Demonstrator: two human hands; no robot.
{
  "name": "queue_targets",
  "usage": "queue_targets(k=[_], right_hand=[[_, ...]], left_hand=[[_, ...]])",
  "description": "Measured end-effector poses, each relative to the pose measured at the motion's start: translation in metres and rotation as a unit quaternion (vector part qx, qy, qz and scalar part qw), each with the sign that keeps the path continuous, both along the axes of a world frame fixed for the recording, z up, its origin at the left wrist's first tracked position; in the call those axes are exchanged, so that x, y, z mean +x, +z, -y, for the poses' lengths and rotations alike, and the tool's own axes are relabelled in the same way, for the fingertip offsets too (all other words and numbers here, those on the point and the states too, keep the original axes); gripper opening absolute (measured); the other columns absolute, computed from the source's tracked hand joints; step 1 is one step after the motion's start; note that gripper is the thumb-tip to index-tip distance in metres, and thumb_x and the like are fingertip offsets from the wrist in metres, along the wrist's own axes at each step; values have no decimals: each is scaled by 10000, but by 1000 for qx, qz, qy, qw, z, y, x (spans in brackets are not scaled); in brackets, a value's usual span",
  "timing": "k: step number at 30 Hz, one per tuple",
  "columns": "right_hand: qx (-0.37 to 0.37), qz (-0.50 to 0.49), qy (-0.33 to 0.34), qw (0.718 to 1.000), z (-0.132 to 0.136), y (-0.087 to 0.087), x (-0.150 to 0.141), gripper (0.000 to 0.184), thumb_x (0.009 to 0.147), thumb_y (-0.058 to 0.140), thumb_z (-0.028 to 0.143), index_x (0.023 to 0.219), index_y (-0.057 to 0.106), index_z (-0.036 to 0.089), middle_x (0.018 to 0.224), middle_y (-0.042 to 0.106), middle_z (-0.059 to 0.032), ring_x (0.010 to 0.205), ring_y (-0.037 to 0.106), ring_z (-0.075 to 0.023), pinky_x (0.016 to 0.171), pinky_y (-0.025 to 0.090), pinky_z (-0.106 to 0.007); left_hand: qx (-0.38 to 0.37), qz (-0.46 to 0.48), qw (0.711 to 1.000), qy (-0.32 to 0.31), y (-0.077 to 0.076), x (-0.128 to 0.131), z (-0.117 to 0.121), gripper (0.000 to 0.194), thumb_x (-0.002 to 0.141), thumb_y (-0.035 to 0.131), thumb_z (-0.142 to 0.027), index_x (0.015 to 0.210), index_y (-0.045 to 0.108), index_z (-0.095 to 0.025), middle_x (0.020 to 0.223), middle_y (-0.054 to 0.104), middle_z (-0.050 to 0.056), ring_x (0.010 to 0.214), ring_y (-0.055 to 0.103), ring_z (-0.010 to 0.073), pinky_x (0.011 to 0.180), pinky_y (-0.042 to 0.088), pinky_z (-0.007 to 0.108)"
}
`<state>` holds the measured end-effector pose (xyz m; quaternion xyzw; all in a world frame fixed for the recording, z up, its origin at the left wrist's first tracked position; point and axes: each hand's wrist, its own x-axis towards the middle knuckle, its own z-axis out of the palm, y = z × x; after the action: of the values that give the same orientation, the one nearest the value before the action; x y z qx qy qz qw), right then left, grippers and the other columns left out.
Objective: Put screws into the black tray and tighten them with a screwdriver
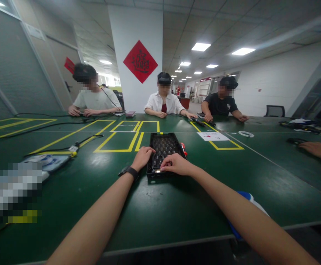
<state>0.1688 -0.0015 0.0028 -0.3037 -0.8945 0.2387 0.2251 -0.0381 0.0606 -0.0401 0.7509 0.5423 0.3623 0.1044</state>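
Head view looks down a long green tabletop (177,217) marked with yellow tape boxes, and both of the person's bare arms stretch out to a black tray (164,147) lying just past the middle. That tray is a shallow grid of small pockets, its long axis running near to far, away from the person, with its near short edge closest to the hands. Left hand (143,157), a dark watch (129,171) on its wrist, is curled against the tray's near left corner, fingers folded together on the rim. Right hand (177,164) lies across the near edge, fingertips pinched together on something small and pale at the tray's front lip; what it is I cannot tell from here. Both hands sit equally near the tray, one at each near corner, so the tray lies straight ahead of them. A red-tipped item (182,148) rests just beside the tray's right wall. Farther right lie a white sheet (213,136) inside a tape box and a white ring (246,134). Three people sit along the far side, and another person's hand (316,149) rests at the right edge
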Motion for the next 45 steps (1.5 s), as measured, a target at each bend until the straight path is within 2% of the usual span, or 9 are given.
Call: queue_targets(k=[8, 15, 21, 26, 41, 45], right_hand=[[12, -7, -1, 1000, 0, 1, 0, 240, 729, 620, 346, 824, 703, 142, 742, 666, -42, 661, 538, -106, 621, 387, -212], [3, -9, 0, 1000, 0, -1, -2, 224, 740, 611, 324, 813, 702, 134, 697, 662, -27, 573, 498, -82, 563, 358, -198], [20, -6, 2, 1000, 0, 0, -2, 222, 736, 615, 330, 818, 704, 144, 747, 669, -34, 637, 523, -99, 617, 380, -211], [10, 2, 0, 1000, 0, 0, -1, 235, 742, 610, 332, 834, 700, 135, 698, 654, -27, 586, 495, -86, 577, 365, -203], [19, 1, 4, 1000, -2, -1, 0, 244, 738, 609, 345, 833, 700, 140, 729, 660, -37, 634, 523, -101, 601, 380, -210], [8, 4, 3, 1000, -2, -2, 0, 255, 738, 607, 351, 838, 699, 134, 701, 653, -31, 597, 504, -92, 570, 367, -203]], left_hand=[[-1, 0, 1000, -1, 1, 0, 0, 380, 781, 305, -223, 819, 681, -179, 946, 661, 29, 949, 519, 189, 877, 386, 303], [0, 3, 1000, -4, 0, 0, -1, 385, 787, 297, -225, 813, 678, -174, 937, 661, 35, 955, 518, 194, 880, 387, 311], [-2, -3, 1000, -4, 0, 0, -1, 387, 790, 297, -225, 825, 678, -173, 948, 658, 37, 952, 521, 193, 886, 386, 315], [-3, 7, 1000, 1, 0, 0, 0, 378, 786, 304, -225, 816, 678, -181, 933, 657, 35, 961, 519, 194, 884, 390, 314], [0, 6, 1000, -6, -1, 0, -1, 378, 790, 300, -225, 822, 673, -169, 930, 650, 40, 951, 517, 190, 883, 386, 314], [2, -3, 1000, -7, -1, 0, -2, 389, 794, 290, -218, 821, 674, -162, 933, 653, 46, 946, 519, 193, 885, 385, 318]])
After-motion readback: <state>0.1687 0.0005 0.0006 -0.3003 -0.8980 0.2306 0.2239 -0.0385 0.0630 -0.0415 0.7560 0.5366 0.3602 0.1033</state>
